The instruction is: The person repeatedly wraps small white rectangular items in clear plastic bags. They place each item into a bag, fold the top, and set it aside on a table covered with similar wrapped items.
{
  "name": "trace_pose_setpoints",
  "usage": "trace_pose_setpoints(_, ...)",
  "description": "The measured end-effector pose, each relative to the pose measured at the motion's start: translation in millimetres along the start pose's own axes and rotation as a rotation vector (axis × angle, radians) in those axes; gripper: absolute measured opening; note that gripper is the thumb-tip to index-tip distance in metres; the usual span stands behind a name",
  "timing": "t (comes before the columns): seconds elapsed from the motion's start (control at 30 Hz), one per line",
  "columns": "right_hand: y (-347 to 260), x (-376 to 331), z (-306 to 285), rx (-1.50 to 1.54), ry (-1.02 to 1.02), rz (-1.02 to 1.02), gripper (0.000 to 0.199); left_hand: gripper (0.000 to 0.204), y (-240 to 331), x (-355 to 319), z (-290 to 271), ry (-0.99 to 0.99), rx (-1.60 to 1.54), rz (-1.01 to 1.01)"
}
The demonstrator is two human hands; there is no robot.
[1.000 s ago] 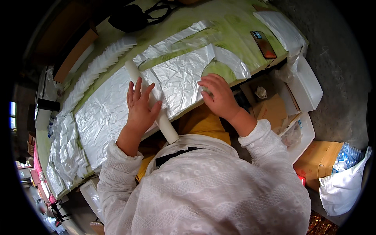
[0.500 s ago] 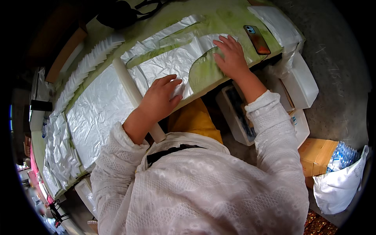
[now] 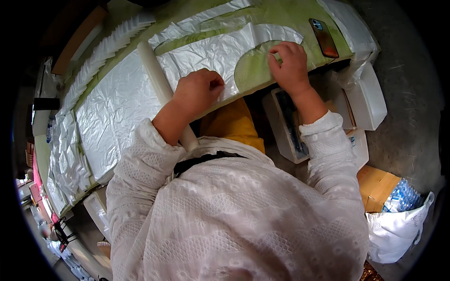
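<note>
Pressing fist-curled left hand (image 3: 197,91) on white plastic bag (image 3: 206,58); right hand (image 3: 291,63) at three o'clock pinches its handle edge

Head camera looks steeply down, close over the green table (image 3: 281,14).

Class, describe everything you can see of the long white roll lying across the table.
The white roll is a long, slim, smooth cylinder, like a tube or rolled film. It lies flat and slantwise over the crinkled silvery-white plastic sheets on the green table. Its near end passes under the left hand and wrist, reaching the table's front edge.
</note>
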State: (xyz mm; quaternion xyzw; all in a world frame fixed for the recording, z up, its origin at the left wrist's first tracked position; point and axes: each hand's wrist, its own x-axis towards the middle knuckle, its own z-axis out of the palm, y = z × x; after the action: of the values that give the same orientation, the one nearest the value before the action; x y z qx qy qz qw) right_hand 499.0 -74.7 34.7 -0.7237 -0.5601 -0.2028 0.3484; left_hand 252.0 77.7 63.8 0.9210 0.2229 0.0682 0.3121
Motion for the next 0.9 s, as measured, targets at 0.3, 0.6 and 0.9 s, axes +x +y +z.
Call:
trace_pose_setpoints(0.3,-106.9,-29.9,6.8,0.427,-0.064,-0.026,0.017,0.017,-18.0,8.0,-0.2,0.040,-0.332,-0.263)
trace_pose_setpoints(0.6,-87.1,7.7,58.6,0.226,-0.228,-0.027,0.040,0.013,-16.4,2.7,-17.7,0.022,-0.794,-0.412)
trace_pose_setpoints(0.9,-127.2,24.5,63.0,0.663,-0.064,-0.142,0.069,0.041,-8.7,17.9,-56.0,0.291,-0.961,-0.369)
